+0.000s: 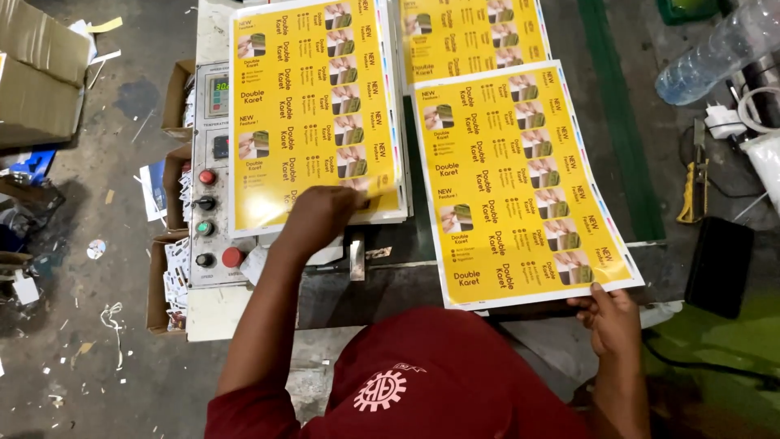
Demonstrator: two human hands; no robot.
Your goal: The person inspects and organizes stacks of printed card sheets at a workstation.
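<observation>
Pinching the near edge of a thin, floppy yellow printed sheet on the counter, right hand closed; left hand pressing the neighbouring stack's corner, likely light, crease-prone.

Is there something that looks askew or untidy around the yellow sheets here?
Yes. The yellow sheet held by the right hand lies tilted, not square with the stack under the left hand, and its near edge hangs over the table edge. Paper scraps litter the floor at left.

One head-worn camera looks steeply down, close above the workbench.
</observation>
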